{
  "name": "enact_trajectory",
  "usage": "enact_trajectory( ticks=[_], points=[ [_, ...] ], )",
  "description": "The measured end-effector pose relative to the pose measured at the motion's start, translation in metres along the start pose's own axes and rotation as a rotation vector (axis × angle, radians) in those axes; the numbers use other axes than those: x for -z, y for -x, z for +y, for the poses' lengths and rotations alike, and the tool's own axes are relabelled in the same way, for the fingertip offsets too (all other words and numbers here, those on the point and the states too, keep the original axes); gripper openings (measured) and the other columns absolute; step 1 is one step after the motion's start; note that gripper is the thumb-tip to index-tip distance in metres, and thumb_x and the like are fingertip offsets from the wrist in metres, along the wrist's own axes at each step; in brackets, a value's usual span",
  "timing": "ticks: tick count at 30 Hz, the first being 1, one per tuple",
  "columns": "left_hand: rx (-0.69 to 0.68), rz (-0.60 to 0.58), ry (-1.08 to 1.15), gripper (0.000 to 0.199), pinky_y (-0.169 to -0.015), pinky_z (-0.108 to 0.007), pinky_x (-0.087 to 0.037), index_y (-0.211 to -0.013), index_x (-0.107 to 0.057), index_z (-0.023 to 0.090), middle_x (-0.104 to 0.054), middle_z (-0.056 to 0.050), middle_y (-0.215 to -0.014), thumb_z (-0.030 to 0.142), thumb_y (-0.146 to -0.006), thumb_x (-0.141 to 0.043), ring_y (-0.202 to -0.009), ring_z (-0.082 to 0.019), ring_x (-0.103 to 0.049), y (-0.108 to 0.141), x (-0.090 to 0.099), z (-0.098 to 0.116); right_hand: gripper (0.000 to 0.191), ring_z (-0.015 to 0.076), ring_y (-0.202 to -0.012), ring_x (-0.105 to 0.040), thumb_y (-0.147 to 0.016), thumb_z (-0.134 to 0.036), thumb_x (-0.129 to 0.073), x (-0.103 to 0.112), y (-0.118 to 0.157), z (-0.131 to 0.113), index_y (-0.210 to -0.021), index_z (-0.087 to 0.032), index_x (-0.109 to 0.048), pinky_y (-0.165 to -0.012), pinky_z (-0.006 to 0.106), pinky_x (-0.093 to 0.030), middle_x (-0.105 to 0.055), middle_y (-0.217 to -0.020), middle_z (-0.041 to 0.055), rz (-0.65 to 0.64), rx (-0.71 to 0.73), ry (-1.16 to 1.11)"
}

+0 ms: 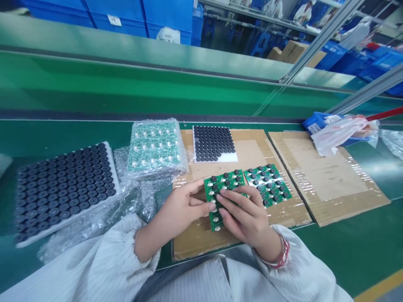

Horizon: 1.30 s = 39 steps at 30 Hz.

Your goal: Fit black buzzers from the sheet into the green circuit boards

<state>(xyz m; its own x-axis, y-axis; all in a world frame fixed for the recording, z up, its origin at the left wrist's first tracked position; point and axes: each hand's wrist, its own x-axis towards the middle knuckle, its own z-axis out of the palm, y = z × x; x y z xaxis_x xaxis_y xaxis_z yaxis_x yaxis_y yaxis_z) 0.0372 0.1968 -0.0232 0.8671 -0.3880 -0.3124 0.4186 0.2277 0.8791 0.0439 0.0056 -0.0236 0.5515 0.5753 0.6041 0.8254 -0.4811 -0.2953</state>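
Observation:
My left hand (185, 208) grips the left edge of a green circuit board (231, 178), its thumb on the front of the board. Black round parts sit on the board's upper rows, and white connectors show down its left side. My right hand (247, 214) lies over the board's lower right, fingertips together near a black round part; whether they pinch it is hidden. Just right of it, a second green board (269, 184) with black round parts lies on a cardboard sheet (201, 243). Behind the held board is a white foam sheet (228, 157) with rows of small black round parts.
At left lies a large foam tray (67, 188) of black round parts. Bubble-wrapped boards (154, 144) are stacked beside it. Another cardboard sheet (330, 176) lies right, below a blue bin (317, 121) with plastic bags. Blue crates (119, 16) stand behind the ledge.

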Motion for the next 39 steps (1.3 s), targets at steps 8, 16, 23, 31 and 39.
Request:
enact_trajectory(
  ticks=[8,16,23,31,39],
  points=[
    [-0.003,0.039,0.019,0.052,-0.071,-0.023,-0.052,-0.122,-0.054,0.025,-0.05,-0.006,-0.133,0.022,-0.072,-0.07,-0.07,-0.007,-0.064,-0.003,0.003,-0.001,0.019,0.0214,-0.085,-0.055,-0.088,-0.009,-0.054,0.028,-0.027,0.011,-0.104,-0.016,-0.061,-0.08,0.041,-0.044,-0.064,-0.097,0.0062,0.028,-0.046,0.025],
    [0.084,0.143,-0.099,0.065,-0.073,-0.028,-0.05,-0.129,-0.045,0.018,-0.07,0.0,-0.072,0.027,-0.07,-0.071,-0.068,-0.014,-0.065,-0.002,0.007,-0.004,0.01,0.0209,-0.075,-0.057,-0.077,-0.005,-0.069,0.005,-0.086,0.084,-0.08,-0.015,-0.069,-0.073,0.033,-0.045,-0.066,-0.078,0.0043,-0.442,-0.124,0.128],
    [0.092,0.146,-0.085,0.064,-0.073,-0.03,-0.05,-0.127,-0.045,0.018,-0.07,0.0,-0.073,0.029,-0.07,-0.071,-0.069,-0.015,-0.065,0.0,0.003,0.002,0.01,0.0192,-0.074,-0.058,-0.075,-0.008,-0.074,-0.012,-0.087,0.089,-0.083,-0.014,-0.069,-0.069,0.03,-0.045,-0.065,-0.078,0.0043,-0.412,-0.16,0.055],
    [0.086,0.118,-0.078,0.058,-0.075,-0.03,-0.05,-0.124,-0.046,0.019,-0.07,-0.001,-0.082,0.028,-0.072,-0.07,-0.075,-0.015,-0.065,0.001,0.003,0.002,0.012,0.0188,-0.078,-0.057,-0.078,-0.005,-0.069,-0.013,-0.086,0.089,-0.088,-0.013,-0.068,-0.072,0.03,-0.045,-0.065,-0.083,0.0049,-0.424,-0.121,0.022],
    [0.108,0.153,-0.068,0.063,-0.074,-0.029,-0.05,-0.126,-0.046,0.017,-0.07,-0.001,-0.081,0.029,-0.069,-0.072,-0.073,-0.015,-0.065,0.002,0.0,0.008,0.009,0.0195,-0.079,-0.051,-0.082,-0.006,-0.065,-0.019,-0.083,0.087,-0.085,-0.012,-0.06,-0.071,0.03,-0.042,-0.058,-0.083,0.0045,-0.477,-0.038,0.222]
  ],
)
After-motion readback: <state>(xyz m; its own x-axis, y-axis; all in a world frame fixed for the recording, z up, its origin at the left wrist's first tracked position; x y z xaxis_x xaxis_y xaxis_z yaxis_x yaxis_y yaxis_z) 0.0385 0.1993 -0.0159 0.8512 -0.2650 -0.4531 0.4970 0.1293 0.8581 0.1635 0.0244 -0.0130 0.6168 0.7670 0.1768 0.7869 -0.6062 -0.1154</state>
